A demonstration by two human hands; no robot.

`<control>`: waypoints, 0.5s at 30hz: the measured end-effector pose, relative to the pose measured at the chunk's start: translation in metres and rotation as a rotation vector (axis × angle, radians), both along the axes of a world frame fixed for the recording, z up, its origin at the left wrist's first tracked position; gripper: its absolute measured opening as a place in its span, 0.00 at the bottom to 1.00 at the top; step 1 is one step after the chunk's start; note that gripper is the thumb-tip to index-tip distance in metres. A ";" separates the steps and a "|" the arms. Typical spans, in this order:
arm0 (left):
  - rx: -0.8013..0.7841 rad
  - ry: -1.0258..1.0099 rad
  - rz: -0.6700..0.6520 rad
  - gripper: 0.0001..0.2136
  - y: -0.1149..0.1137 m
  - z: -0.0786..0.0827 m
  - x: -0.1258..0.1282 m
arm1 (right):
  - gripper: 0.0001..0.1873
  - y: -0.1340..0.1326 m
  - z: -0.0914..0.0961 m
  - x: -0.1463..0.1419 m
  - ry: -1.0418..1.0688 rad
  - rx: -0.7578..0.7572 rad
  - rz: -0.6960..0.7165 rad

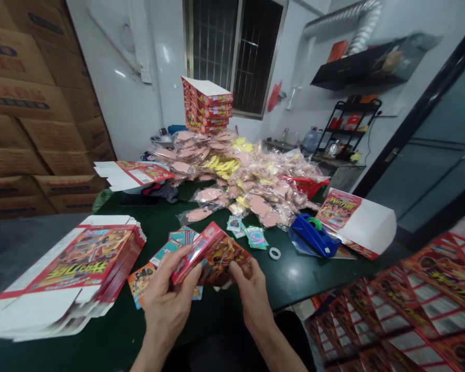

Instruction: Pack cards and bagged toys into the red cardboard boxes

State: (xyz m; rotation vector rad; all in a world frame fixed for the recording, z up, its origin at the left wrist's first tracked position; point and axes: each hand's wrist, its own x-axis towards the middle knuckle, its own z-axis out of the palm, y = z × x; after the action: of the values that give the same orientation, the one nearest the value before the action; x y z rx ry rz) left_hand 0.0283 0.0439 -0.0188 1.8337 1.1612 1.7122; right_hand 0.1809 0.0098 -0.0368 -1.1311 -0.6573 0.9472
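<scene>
Left hand and right hand, grip closed on a red printed box between six and seven o'clock
Right fingertips mostly disappear behind it; illustrated cards on the tabletop are partly covered.

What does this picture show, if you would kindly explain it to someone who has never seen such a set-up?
There is no machine here: a person works with two bare hands. The single picture comes from a camera worn on their head, looking forward and down. The left hand and right hand hold a red printed box between them, above a dark green table. On the table, a stack of flat printed cartons lies to the left, and picture cards lie partly behind the box. Farther back is a large heap of clear plastic packets with pink and yellow contents. To the right are a small white ring and a blue tape dispenser.
</scene>
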 end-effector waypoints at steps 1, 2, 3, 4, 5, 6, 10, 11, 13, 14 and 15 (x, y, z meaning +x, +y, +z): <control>-0.067 -0.053 0.010 0.18 -0.002 -0.007 -0.004 | 0.17 0.002 0.008 0.009 -0.053 0.073 0.009; -0.120 -0.082 0.003 0.19 -0.002 -0.013 -0.008 | 0.15 0.005 0.016 0.018 -0.147 0.122 0.008; -0.152 -0.081 -0.012 0.19 -0.002 -0.017 -0.013 | 0.13 0.006 0.024 0.026 -0.287 0.148 0.003; -0.148 -0.039 -0.011 0.21 -0.002 -0.018 -0.017 | 0.11 0.007 0.032 0.033 -0.463 0.163 0.008; -0.117 0.033 0.002 0.23 -0.001 -0.017 -0.021 | 0.10 0.007 0.041 0.037 -0.653 0.187 0.035; -0.079 0.122 0.006 0.26 0.000 -0.013 -0.022 | 0.09 0.006 0.049 0.039 -0.832 0.227 0.094; -0.113 0.364 -0.290 0.26 0.002 0.009 -0.014 | 0.11 0.001 0.076 0.034 -1.179 0.509 0.389; -0.175 0.349 -0.338 0.22 0.002 0.011 -0.010 | 0.11 0.005 0.079 0.035 -1.173 0.537 0.346; -0.305 0.229 -0.297 0.16 0.003 0.009 -0.005 | 0.10 0.026 0.079 0.050 -1.109 0.415 0.058; -0.353 0.139 -0.233 0.16 0.003 0.005 -0.004 | 0.11 0.042 0.075 0.063 -1.062 0.298 -0.122; -0.388 0.046 -0.174 0.17 0.002 0.001 -0.004 | 0.12 0.062 0.068 0.078 -1.023 0.135 -0.293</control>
State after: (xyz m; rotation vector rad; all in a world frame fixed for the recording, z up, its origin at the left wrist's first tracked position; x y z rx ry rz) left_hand 0.0245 0.0461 -0.0175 1.6823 1.2124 1.2527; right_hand 0.2591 0.0715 0.0311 -1.5155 -1.2966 0.0051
